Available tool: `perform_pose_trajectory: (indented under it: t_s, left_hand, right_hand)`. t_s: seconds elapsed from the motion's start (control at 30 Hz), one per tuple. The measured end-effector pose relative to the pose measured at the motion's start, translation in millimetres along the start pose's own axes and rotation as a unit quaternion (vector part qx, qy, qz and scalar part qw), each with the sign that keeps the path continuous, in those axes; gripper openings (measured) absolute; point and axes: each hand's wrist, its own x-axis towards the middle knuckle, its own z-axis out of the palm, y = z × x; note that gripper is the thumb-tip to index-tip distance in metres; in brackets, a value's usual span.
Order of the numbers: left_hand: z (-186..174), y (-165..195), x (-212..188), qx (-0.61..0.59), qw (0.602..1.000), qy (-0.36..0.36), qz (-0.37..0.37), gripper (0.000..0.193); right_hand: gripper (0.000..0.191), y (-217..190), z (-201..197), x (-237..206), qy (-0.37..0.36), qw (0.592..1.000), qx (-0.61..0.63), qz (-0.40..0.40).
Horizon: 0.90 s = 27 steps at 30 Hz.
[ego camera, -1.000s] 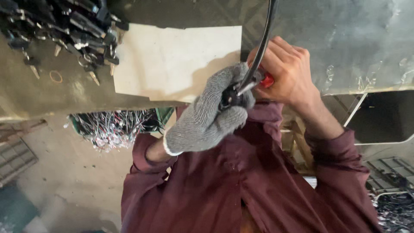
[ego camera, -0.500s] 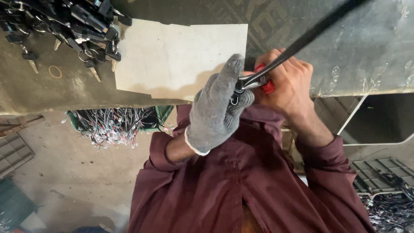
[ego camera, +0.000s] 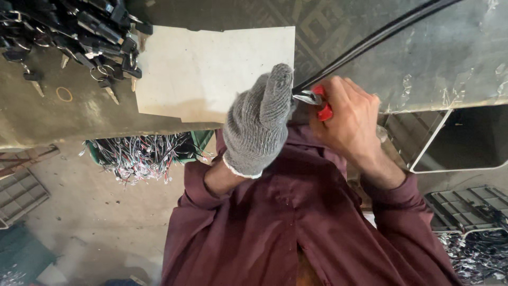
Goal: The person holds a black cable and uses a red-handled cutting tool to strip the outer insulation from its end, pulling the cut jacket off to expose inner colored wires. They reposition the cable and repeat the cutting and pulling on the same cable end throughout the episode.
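**Pliers at the end of a black cable, both hands closed tight**

The black cable (ego camera: 370, 42) runs down from the upper right corner of the view and ends just above the bench (ego camera: 79, 122) edge, right between the two hands. Its lower end meets the metal nose of a pair of red-handled pliers (ego camera: 312, 99); whether the nose is biting the cable's sheath or a fitting on its tip is too small to tell.

The right hand (ego camera: 352, 119), bare, is closed around the pliers' red handles, with only a bit of red showing past the thumb. The left hand (ego camera: 259, 122), in a grey knit glove, is fisted around the cable's end, its upper knuckles touching the pliers' nose.

To do this grip-and-work step well, I judge the gloved hand should hold the cable close to the pliers so the end cannot twist, while the bare hand squeezes steadily and keeps the nose square to the cable, clear of the glove's knit.

Behind the hands lies a pale sheet of board (ego camera: 211, 69) on the bench. At upper left sits a heap of black keys (ego camera: 79, 32), and a loose rubber band (ego camera: 64, 94) lies below it. Under the bench edge a green crate (ego camera: 198, 139) holds thin wire bundles (ego camera: 143, 153).
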Motion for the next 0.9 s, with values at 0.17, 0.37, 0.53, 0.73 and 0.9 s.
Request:
perform_pose_trajectory:
  t_s: [0.17,0.37,0.53,0.73,0.9]
  left_hand:
    - [-14.8,-4.2,14.6,-0.224,0.972,-0.061,-0.042,0.069]
    - [-40.2,-11.8,21.6,-0.668,0.698,-0.216,-0.144,0.059]
    - [-41.8,-8.4,11.1,-0.752,0.6,-0.22,-0.162,0.057]
    - [-44.1,-3.9,14.1,-0.703,0.657,-0.194,-0.193,0.061]
    - [-30.8,-12.2,25.6,-0.392,0.915,-0.073,-0.066,0.066]
  right_hand:
    - [0.038,-4.5,1.0,5.2,-0.055,0.997,0.056,0.0]
    - [0.039,25.3,19.7,37.9,0.034,0.985,0.078,-0.151]
    - [0.044,37.1,32.2,48.7,0.042,0.969,0.129,-0.208]
    - [0.03,22.1,22.2,52.0,0.026,0.971,0.144,-0.189]
    - [0.032,10.3,13.8,32.5,-0.02,0.997,0.034,-0.071]
